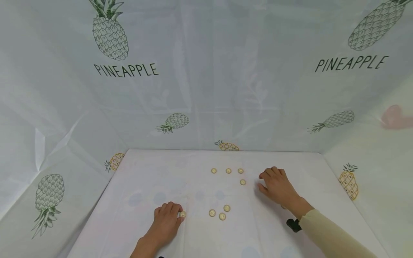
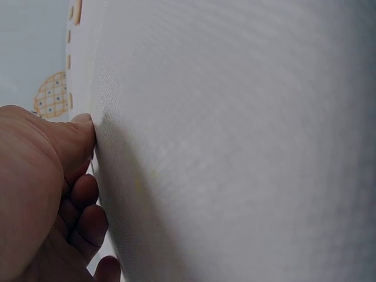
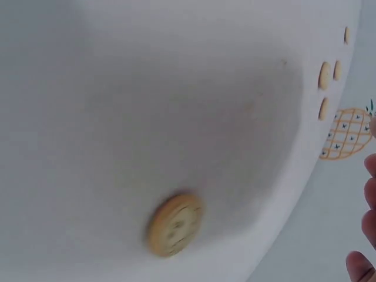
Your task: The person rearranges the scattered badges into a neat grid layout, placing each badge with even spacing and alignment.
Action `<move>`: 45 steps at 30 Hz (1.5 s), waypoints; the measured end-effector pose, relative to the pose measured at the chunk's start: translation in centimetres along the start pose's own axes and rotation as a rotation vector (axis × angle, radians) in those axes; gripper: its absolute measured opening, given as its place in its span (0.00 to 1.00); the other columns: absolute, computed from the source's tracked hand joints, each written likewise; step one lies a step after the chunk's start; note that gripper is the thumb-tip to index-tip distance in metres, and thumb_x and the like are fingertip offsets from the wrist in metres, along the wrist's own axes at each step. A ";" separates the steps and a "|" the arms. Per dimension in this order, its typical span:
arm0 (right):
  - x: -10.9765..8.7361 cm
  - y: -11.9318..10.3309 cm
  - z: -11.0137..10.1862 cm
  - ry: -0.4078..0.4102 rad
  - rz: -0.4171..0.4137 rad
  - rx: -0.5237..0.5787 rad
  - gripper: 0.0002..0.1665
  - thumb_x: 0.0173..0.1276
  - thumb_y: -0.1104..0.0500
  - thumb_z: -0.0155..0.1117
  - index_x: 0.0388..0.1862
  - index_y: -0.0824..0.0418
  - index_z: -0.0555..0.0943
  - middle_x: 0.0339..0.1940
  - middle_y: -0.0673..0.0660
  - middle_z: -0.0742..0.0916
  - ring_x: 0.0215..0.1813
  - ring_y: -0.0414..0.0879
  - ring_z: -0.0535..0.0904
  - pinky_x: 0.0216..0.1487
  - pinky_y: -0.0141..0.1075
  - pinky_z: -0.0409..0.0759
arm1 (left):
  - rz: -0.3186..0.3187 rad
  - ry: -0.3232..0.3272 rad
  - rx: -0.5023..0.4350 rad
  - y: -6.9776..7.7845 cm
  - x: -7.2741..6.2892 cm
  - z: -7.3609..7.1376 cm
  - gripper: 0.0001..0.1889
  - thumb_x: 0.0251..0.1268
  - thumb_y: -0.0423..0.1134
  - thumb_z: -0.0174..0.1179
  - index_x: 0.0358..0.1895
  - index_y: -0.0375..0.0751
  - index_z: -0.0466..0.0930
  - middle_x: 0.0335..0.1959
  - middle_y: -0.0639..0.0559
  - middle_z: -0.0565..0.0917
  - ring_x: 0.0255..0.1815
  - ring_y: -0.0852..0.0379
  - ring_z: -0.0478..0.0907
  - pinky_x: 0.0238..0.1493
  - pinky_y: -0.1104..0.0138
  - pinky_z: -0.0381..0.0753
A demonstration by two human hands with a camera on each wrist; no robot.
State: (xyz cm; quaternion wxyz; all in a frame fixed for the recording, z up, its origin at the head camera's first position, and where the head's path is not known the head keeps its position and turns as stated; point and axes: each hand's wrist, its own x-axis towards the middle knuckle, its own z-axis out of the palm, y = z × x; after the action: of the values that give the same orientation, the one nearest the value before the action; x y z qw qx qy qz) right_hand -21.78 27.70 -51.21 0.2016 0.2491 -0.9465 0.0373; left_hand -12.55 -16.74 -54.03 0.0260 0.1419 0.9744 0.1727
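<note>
My left hand is low over the left side of the white-covered table. Between its thumb and forefinger it pinches a round wooden button. The left wrist view shows that hand with thumb and fingers down at the cloth; the button is hidden there. My right hand hovers above the right side, fingers loosely bent, with nothing seen in it. A wooden button lies on the cloth beneath the right wrist, mostly covered in the head view. Only fingertips of the right hand show at its wrist view's edge.
Toward the back lie three buttons in a row, one of them this button, with another button just in front of the row's right end. Three more, including this button, cluster mid-table. Pineapple-print curtains enclose the table.
</note>
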 end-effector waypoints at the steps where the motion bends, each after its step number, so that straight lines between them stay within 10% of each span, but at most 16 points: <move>1: -0.5 0.2 -0.2 0.010 -0.003 -0.002 0.14 0.64 0.55 0.77 0.42 0.60 0.84 0.40 0.54 0.84 0.46 0.54 0.75 0.53 0.54 0.74 | 0.003 0.002 0.002 0.0 0.0 0.0 0.12 0.73 0.44 0.68 0.51 0.50 0.75 0.48 0.56 0.76 0.48 0.55 0.69 0.60 0.43 0.70; 13: -6.7 3.0 -1.8 0.088 -0.066 -0.022 0.13 0.67 0.51 0.69 0.40 0.60 0.82 0.38 0.55 0.83 0.44 0.55 0.75 0.49 0.57 0.73 | 0.002 0.014 0.021 0.2 0.1 0.0 0.13 0.72 0.44 0.69 0.51 0.50 0.76 0.47 0.55 0.76 0.48 0.54 0.71 0.59 0.43 0.70; 20: -9.4 4.1 -2.3 0.059 -0.032 -0.037 0.32 0.84 0.35 0.46 0.41 0.59 0.82 0.39 0.54 0.83 0.44 0.55 0.76 0.50 0.57 0.73 | -0.018 0.005 0.034 0.2 0.1 0.0 0.13 0.72 0.44 0.69 0.50 0.49 0.76 0.47 0.55 0.76 0.48 0.53 0.72 0.60 0.42 0.70; 27: -10.8 3.9 -1.7 0.016 -0.026 -0.030 0.15 0.61 0.52 0.76 0.42 0.56 0.82 0.40 0.51 0.83 0.46 0.52 0.76 0.51 0.56 0.73 | -0.005 0.027 0.049 0.2 0.1 0.2 0.13 0.71 0.44 0.70 0.50 0.50 0.76 0.46 0.55 0.76 0.48 0.54 0.72 0.59 0.43 0.71; 45: -10.5 3.4 -1.0 0.012 -0.066 -0.007 0.12 0.63 0.56 0.77 0.41 0.53 0.82 0.41 0.49 0.83 0.45 0.49 0.75 0.50 0.52 0.72 | 0.003 0.034 0.045 0.3 0.1 0.1 0.13 0.71 0.43 0.70 0.49 0.50 0.76 0.45 0.56 0.76 0.46 0.55 0.71 0.58 0.44 0.71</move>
State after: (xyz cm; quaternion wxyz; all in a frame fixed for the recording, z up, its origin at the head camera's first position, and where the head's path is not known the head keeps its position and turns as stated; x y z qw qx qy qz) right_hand -14.73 35.62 -54.43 0.2092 0.2792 -0.9367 0.0288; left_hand -12.55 -16.42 -54.05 0.0058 0.1410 0.9781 0.1531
